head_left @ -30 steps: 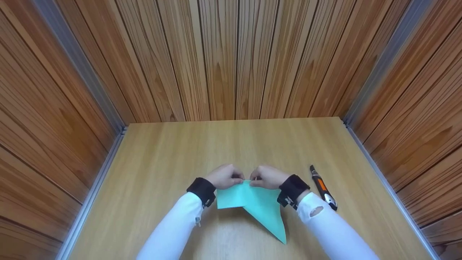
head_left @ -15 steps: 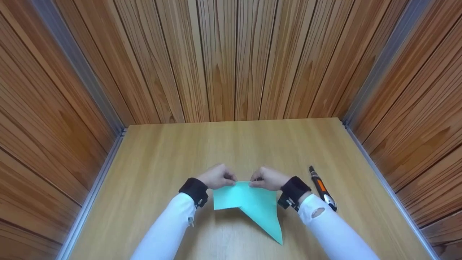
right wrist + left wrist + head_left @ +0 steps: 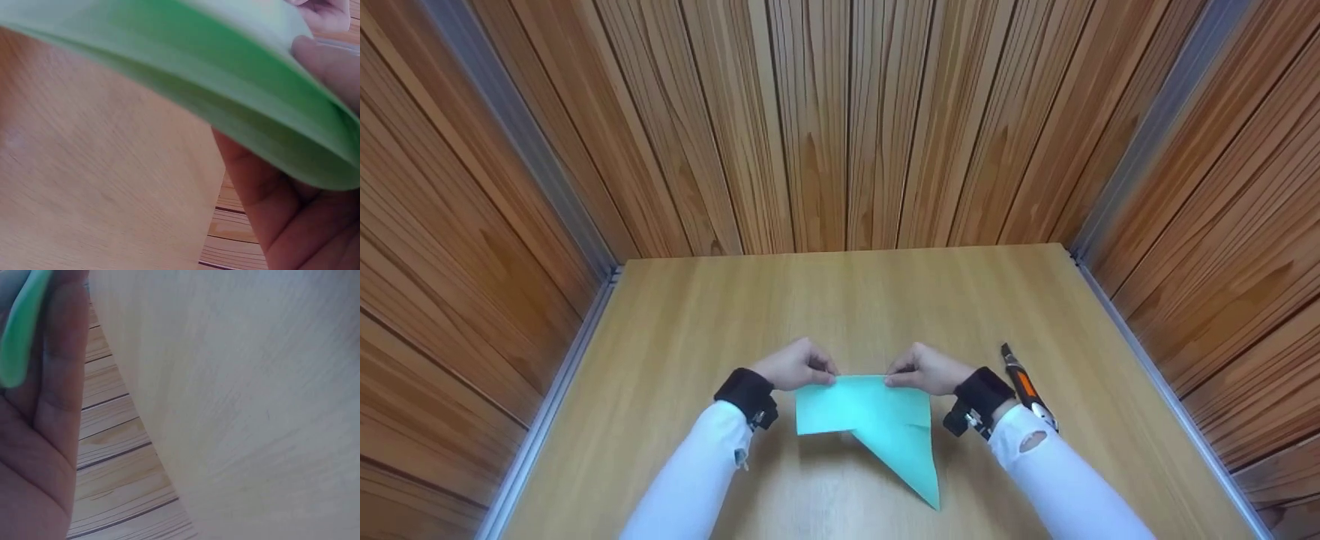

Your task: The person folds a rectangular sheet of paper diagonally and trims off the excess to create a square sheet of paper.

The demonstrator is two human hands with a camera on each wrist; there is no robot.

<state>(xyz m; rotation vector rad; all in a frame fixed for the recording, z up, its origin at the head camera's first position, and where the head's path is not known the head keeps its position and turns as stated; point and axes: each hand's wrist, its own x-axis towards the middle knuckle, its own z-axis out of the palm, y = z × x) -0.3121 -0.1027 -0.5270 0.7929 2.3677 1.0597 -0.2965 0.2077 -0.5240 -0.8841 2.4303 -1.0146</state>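
A folded sheet of green paper (image 3: 862, 405) hangs from both hands in the head view, its top edge level. Its left part ends in a short straight lower edge, while the right part runs down to a long point. My left hand (image 3: 799, 364) pinches the top edge near the left corner. Further right along that edge, my right hand (image 3: 928, 369) pinches it between thumb and fingers. In the right wrist view the green paper (image 3: 225, 84) shows curved, separate layers, with the thumb on one side and fingers beneath. Only a curved bit of green paper (image 3: 19, 332) shows in the left wrist view.
A utility knife (image 3: 1027, 382) with an orange and black handle lies on the wooden table (image 3: 697, 315), right of the right hand and partly behind that forearm. Wood-panelled walls (image 3: 810, 127) enclose the table at the back and sides.
The hands have drawn apart along the paper's top edge, the left hand moving left and the right hand slightly right. The paper has shifted a little left. The knife stays put.
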